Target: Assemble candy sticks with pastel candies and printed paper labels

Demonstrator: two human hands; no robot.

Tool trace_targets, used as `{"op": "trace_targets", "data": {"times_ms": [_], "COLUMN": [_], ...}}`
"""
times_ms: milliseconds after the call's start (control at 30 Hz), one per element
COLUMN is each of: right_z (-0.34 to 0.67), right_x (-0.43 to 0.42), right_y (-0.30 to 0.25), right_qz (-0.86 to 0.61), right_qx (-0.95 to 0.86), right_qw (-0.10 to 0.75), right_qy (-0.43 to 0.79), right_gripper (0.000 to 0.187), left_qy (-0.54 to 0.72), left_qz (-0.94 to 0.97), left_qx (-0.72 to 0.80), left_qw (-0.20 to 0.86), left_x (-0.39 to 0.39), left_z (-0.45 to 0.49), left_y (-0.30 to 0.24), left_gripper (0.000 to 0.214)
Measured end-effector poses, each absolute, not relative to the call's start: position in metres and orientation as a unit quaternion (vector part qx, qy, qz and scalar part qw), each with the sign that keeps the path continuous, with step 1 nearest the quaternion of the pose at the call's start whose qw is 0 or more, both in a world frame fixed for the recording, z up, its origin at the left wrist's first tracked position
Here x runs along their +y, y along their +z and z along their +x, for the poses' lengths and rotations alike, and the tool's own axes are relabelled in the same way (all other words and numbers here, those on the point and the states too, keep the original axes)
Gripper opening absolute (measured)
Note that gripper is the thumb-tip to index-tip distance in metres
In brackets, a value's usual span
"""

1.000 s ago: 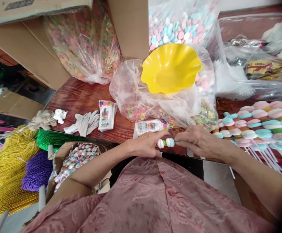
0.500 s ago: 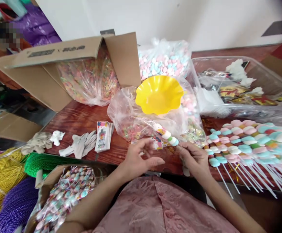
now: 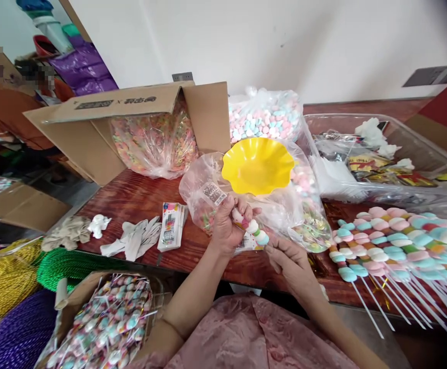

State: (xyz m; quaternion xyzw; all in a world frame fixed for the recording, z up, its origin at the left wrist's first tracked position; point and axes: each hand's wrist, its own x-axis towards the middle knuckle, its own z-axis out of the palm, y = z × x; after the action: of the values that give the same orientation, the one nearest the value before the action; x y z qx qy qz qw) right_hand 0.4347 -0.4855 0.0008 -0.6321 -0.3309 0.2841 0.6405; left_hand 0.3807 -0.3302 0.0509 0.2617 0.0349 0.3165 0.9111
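Note:
Between my hands is a short marshmallow skewer (image 3: 261,238) with pink, white, green and blue pieces, tilted down to the right. My left hand (image 3: 225,225) is closed round its upper end, its fingers hiding part of it. My right hand (image 3: 289,256) pinches the lower end, just below the blue piece; the stick itself is hidden by the fingers. Beneath the hands, a printed packet (image 3: 249,243) lies near the table edge. Just behind is a clear bag of candy (image 3: 198,179) with a white label, and a yellow wavy-rimmed bowl (image 3: 258,166) rests on the bags.
Longer marshmallow skewers (image 3: 396,238) are piled at right, before a clear plastic bin (image 3: 323,177). Printed packets (image 3: 171,228) and gloves (image 3: 133,238) lie left. An open carton (image 3: 208,110) stands behind. A box of finished-looking candy sticks (image 3: 108,318) sits low left. A person (image 3: 6,115) is far left.
My left hand has risen and closed round the skewer's upper end; before, it was open beside it. My right hand still pinches the lower end. The camera view has shifted.

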Motion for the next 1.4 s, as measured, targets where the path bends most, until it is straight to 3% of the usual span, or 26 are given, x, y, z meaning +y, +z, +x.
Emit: {"op": "trace_targets", "data": {"times_ms": [133,267,367,467,567,667,833,933,1000,1200,1267,1400], "right_z": [0.422,0.420,0.429,0.444,0.452,0.443,0.423,0.427,0.433,0.439,0.434,0.428], "right_x": [-0.478,-0.474,-0.473,-0.473,-0.471,-0.465,-0.453,-0.451,-0.451,-0.450,-0.446,-0.439], "right_y": [0.005,0.002,-0.003,-0.007,-0.010,-0.009,-0.005,-0.006,-0.008,-0.005,-0.002,0.008], "right_qz": [-0.557,-0.588,-0.687,-0.732,-0.718,-0.717,-0.595,-0.497,-0.528,-0.710,-0.708,-0.669], "right_qx": [-0.282,-0.326,-0.431,-0.525,-0.551,-0.547,-0.390,-0.289,-0.316,-0.493,-0.506,-0.497], "right_qw": [0.640,0.615,0.554,0.412,0.330,0.394,0.608,0.645,0.633,0.494,0.488,0.528], "right_qy": [0.448,0.412,0.188,-0.136,-0.268,-0.179,0.352,0.504,0.470,0.091,0.068,0.163], "right_gripper": [0.038,0.037,0.032,0.018,0.020,0.017,0.037,0.035,0.035,0.027,0.025,0.036], "left_qy": [0.334,0.324,0.301,0.270,0.262,0.279,0.323,0.311,0.293,0.263,0.254,0.241], "left_qz": [0.263,0.337,0.376,0.395,0.381,0.348,0.280,0.273,0.289,0.389,0.393,0.372], "left_qx": [0.038,0.034,0.061,0.113,0.154,0.152,0.109,0.077,0.064,0.096,0.107,0.117], "left_qw": [0.904,0.883,0.874,0.871,0.873,0.882,0.898,0.907,0.909,0.878,0.877,0.889], "left_x": [-0.326,-0.324,-0.320,-0.315,-0.313,-0.317,-0.322,-0.318,-0.315,-0.316,-0.320,-0.321], "left_z": [0.380,0.377,0.373,0.369,0.369,0.372,0.375,0.373,0.371,0.369,0.370,0.371], "left_y": [0.049,0.049,0.049,0.048,0.045,0.041,0.036,0.033,0.031,0.028,0.027,0.026], "left_gripper": [0.039,0.042,0.041,0.039,0.041,0.046,0.046,0.052,0.056,0.057,0.059,0.056]}}
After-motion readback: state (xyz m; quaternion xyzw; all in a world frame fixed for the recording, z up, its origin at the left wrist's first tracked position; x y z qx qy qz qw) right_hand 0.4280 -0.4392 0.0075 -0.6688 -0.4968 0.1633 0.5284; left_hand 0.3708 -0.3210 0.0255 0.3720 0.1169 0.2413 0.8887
